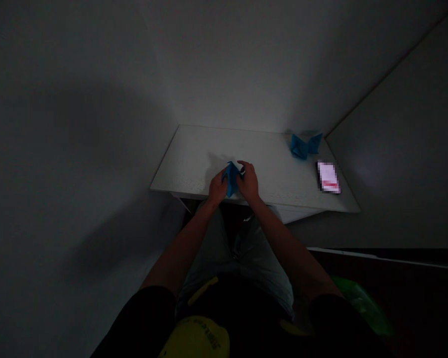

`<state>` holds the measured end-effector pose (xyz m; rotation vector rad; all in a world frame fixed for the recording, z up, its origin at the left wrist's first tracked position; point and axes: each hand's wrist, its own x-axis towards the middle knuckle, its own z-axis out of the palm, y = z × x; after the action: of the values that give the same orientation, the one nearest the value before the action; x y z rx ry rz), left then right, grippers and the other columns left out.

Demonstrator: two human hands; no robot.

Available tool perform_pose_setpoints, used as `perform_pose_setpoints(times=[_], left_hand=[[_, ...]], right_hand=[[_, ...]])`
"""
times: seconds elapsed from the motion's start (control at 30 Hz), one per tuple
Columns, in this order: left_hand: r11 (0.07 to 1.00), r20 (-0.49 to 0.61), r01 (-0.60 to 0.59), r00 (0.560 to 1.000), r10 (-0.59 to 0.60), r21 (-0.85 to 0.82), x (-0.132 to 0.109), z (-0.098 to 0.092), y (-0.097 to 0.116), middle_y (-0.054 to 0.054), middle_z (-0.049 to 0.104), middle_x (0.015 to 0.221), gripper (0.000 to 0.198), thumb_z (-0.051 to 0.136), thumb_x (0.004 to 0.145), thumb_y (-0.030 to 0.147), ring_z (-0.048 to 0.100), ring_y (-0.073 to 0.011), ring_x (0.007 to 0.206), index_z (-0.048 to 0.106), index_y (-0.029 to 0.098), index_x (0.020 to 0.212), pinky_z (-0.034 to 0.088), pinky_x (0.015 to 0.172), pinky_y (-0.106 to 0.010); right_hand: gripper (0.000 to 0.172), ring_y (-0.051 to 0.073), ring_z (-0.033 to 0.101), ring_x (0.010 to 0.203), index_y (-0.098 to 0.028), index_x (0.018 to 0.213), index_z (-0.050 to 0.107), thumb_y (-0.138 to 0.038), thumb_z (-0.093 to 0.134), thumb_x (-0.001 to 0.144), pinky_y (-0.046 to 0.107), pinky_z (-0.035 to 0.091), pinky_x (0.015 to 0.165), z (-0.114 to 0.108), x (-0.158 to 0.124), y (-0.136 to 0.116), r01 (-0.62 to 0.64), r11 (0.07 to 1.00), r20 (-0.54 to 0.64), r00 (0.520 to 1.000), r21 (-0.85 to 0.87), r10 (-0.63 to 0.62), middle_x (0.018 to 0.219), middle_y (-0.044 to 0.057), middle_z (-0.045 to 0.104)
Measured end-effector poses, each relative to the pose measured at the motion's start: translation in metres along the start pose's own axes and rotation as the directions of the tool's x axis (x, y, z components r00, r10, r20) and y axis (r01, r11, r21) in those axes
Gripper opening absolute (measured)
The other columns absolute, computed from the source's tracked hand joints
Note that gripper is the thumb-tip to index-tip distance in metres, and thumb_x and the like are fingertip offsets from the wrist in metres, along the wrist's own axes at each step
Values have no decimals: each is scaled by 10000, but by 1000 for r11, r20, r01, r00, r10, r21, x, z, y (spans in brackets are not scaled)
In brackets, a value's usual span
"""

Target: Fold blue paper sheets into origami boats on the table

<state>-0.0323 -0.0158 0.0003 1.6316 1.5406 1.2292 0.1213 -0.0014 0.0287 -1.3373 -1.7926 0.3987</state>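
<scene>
Between my two hands is a piece of folded blue paper [230,180], held above the front edge of a white table [194,149]. My left hand [218,189] grips its left side with the fingers closed on it. On the other side, my right hand [249,182] pinches the paper's right part, its fingers bent around it. A small pale patch shows by the right fingers; I cannot make out what it is. The paper has pointed corners and creases, and parts of it are hidden behind my fingers.
Another blue folded paper shape [300,147] stands at the table's back right. In front of it lies a phone [328,177] with a lit, pixelated screen. Walls border the table behind and at both sides. Something green [362,303] is on the dark floor at lower right.
</scene>
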Motion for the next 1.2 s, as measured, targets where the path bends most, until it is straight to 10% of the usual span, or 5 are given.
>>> perform_pose_setpoints(times=[0.3,0.57,0.87,1.2], left_hand=[[992,-12,-55,998,54,-112,7,-10,-7,-105,722,1396,349,607,953,132,674,-251,1307,741,209,1267,554,1130,-429],[957,253,-282,933,256,71,3,-17,-13,-137,545,1579,386,794,876,195,546,-296,1447,781,220,1261,495,1203,-496],[900,314,-357,909,275,248,-1,-19,-7,-100,618,1405,360,794,863,179,563,-284,1328,815,274,1210,442,1199,-493],[925,337,-356,894,295,135,-2,-18,0,-60,812,1119,129,763,955,354,733,-233,1063,845,261,994,534,1042,-420]], right_hand=[[379,243,644,980,-232,1287,720,-246,561,943,407,605,843,-22,-5,34,-46,984,-31,998,172,53,1207,125,624],[224,266,689,1064,-238,1089,790,-248,632,931,467,577,1005,-56,-23,81,113,994,141,984,-2,-111,1169,114,693],[301,336,607,1357,-299,1270,753,-318,664,983,561,463,1091,-69,-35,69,307,943,398,887,-132,-233,1489,83,685],[367,314,669,1189,-272,1302,738,-457,672,992,491,469,1031,-71,-38,74,229,966,306,934,-118,-184,1289,102,767]])
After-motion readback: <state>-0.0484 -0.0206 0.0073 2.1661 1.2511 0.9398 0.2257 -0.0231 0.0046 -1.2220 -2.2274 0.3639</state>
